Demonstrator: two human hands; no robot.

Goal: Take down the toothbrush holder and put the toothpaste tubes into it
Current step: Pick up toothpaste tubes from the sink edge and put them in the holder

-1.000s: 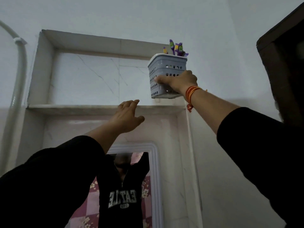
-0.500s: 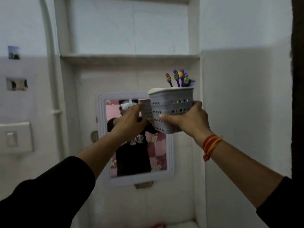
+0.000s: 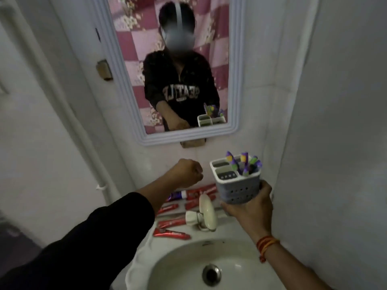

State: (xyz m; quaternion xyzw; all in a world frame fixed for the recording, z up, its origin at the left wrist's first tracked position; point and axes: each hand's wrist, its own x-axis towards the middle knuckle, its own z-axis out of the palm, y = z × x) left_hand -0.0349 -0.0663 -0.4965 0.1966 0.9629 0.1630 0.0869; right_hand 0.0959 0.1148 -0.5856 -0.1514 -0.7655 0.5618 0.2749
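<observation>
**Holder down, tubes waiting below the left hand**

Above the sink's far right rim, the toothbrush holder (image 3: 237, 181) sits upright in the right hand (image 3: 250, 206), whose fingers wrap its base from below; brushes fill its right side, and the left compartments look empty. Left of it and lower, the toothpaste tubes (image 3: 171, 222) lie flat on the sink (image 3: 144, 254) ledge around the tap (image 3: 206, 214), long axes mostly running left-right. The left hand (image 3: 185, 173), curled loosely and holding nothing, hovers just above them, the nearer one.
</observation>
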